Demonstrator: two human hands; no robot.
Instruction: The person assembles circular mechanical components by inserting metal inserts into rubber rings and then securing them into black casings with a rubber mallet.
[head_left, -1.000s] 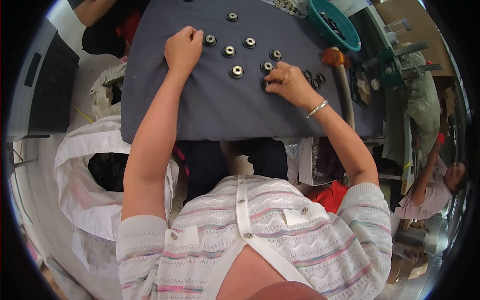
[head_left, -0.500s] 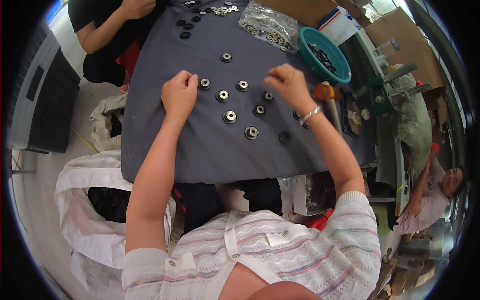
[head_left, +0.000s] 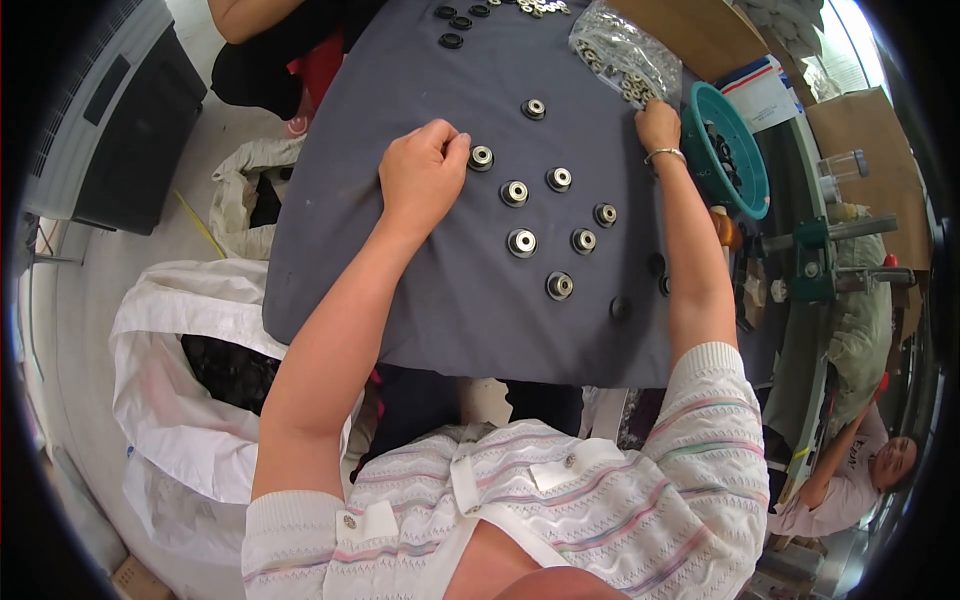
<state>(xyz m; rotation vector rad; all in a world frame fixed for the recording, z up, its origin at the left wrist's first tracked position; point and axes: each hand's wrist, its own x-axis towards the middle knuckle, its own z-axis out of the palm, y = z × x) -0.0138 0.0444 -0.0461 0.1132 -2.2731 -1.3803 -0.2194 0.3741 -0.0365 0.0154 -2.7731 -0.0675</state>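
Left hand [head_left: 422, 172] beside bearing [head_left: 481, 158]

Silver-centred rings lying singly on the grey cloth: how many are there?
8. One ring sits at the left hand, one lies beyond it, six lie between the forearms. The right forearm may hide others.

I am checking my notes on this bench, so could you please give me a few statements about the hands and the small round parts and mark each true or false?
1. The left hand touches a round metal part on the grey cloth. True.
2. The right hand rests in the person's lap. False: it reaches toward the clear bag of parts.
3. The teal bowl lies to the person's left. False: it is on the right.
4. Several round parts lie spaced apart on the cloth. True.
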